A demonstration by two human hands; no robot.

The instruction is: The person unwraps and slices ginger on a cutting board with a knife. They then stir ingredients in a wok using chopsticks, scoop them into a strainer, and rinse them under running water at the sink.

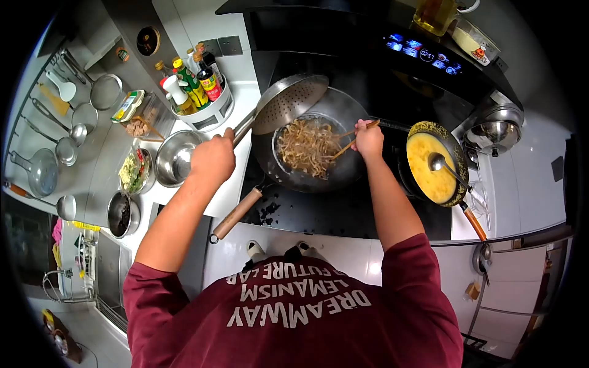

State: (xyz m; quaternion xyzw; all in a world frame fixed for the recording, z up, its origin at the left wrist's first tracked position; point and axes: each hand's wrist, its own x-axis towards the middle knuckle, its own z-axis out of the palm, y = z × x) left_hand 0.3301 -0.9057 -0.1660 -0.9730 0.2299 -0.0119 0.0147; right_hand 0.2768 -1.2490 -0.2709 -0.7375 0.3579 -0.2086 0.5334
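Note:
My left hand (213, 158) is closed round the handle of a large perforated strainer (291, 101), which is tilted over the back left of a dark wok (346, 110). My right hand (369, 140) grips wooden chopsticks (345, 149), their tips at the brown strips of food (305, 147) in the wok. The wok stands on the black stove, its wooden handle (238, 214) pointing to the front left. The strainer looks empty.
At the right is a pan of yellow liquid (429, 165) with a ladle (437, 162) in it. To the left stand a steel bowl (176, 161), a bowl of chopped food (134, 173), a bowl of dark food (123, 213) and a bottle rack (211, 110). Utensils hang farther left.

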